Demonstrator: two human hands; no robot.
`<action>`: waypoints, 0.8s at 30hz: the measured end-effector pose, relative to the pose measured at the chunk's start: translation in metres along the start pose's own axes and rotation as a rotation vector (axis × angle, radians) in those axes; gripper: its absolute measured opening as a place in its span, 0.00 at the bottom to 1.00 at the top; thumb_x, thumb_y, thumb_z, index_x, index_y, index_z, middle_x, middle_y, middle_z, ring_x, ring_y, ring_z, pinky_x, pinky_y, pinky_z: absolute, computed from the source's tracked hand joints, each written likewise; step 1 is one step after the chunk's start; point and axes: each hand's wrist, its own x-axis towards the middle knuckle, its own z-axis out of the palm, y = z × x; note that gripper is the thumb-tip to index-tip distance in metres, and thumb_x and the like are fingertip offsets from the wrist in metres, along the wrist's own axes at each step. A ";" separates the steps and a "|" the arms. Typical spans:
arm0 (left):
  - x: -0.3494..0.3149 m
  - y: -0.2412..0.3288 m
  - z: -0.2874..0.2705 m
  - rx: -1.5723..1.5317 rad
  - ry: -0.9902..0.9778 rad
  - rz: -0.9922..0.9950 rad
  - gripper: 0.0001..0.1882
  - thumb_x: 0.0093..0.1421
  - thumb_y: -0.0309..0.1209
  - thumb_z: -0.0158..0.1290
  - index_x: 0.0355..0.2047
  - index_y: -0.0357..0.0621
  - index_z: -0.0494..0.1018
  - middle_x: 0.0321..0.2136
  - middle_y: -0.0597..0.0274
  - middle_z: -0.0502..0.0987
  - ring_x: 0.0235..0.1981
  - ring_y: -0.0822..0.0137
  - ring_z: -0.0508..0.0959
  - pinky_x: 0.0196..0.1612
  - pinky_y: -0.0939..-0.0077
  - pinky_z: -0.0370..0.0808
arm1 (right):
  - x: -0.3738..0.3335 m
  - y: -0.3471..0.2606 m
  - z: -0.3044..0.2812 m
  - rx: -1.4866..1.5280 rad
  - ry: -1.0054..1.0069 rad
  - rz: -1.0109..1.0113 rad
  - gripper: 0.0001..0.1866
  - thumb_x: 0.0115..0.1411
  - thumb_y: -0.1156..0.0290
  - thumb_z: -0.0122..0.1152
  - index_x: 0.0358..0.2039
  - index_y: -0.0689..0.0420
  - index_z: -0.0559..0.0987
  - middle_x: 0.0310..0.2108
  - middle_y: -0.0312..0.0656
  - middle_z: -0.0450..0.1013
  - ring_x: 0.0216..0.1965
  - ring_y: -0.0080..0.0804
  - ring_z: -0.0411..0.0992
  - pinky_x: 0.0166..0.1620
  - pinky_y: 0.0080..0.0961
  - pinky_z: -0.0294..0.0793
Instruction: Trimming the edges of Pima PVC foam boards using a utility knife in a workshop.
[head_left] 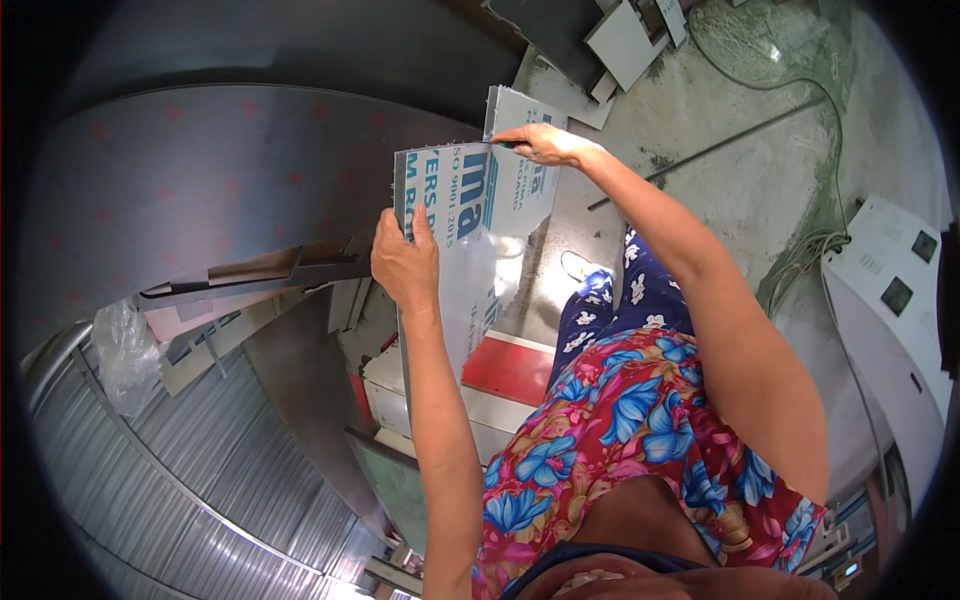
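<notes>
I see the left hand (pixel 405 260) hooked over the left edge of the printed board (pixel 455 260), thumb on its face; the board stands upright, slightly left of centre. At 1 o'clock the right hand (pixel 540 143) has its fingers drawn in where that board meets the angled second board (pixel 522 195); something dark shows beneath them, and I can't tell what it grips. My worry is the left hand's hold on one edge: the board could swivel, and its rough-looking upper edge could nick fingers. A big grey sheet (pixel 210 190) fills 10 o'clock and would block a leftward swing. The red panel (pixel 510 368) sits at 5 o'clock. A metal strip (pixel 705 155) at 2 o'clock and tangled cord (pixel 822 242) near 3 could trip feet.
</notes>
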 end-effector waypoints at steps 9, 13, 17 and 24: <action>0.027 -0.003 -0.013 -0.003 0.004 0.004 0.19 0.64 0.45 0.54 0.31 0.40 0.72 0.29 0.50 0.79 0.31 0.46 0.79 0.33 0.57 0.74 | 0.027 -0.012 -0.041 0.329 -0.052 0.267 0.25 0.60 0.75 0.53 0.59 0.46 0.75 0.57 0.48 0.73 0.56 0.47 0.72 0.60 0.36 0.70; 0.035 0.001 -0.014 0.021 0.016 0.031 0.17 0.62 0.43 0.56 0.30 0.40 0.70 0.27 0.55 0.77 0.30 0.50 0.78 0.33 0.58 0.73 | 0.025 -0.011 -0.037 0.201 0.213 0.130 0.26 0.60 0.75 0.51 0.60 0.51 0.73 0.57 0.49 0.72 0.57 0.44 0.71 0.62 0.32 0.67; 0.040 -0.002 -0.020 0.012 0.024 0.020 0.17 0.63 0.43 0.55 0.30 0.40 0.70 0.27 0.55 0.77 0.30 0.50 0.78 0.33 0.58 0.73 | 0.034 -0.028 -0.028 0.244 -0.101 0.192 0.26 0.59 0.74 0.52 0.60 0.50 0.74 0.53 0.47 0.76 0.53 0.43 0.74 0.58 0.32 0.71; 0.049 0.016 -0.029 -0.029 0.008 0.028 0.17 0.63 0.43 0.55 0.30 0.39 0.71 0.27 0.52 0.77 0.30 0.47 0.78 0.33 0.57 0.73 | 0.061 0.005 -0.119 0.145 0.523 0.325 0.23 0.58 0.70 0.54 0.56 0.48 0.77 0.44 0.47 0.79 0.43 0.40 0.78 0.50 0.32 0.76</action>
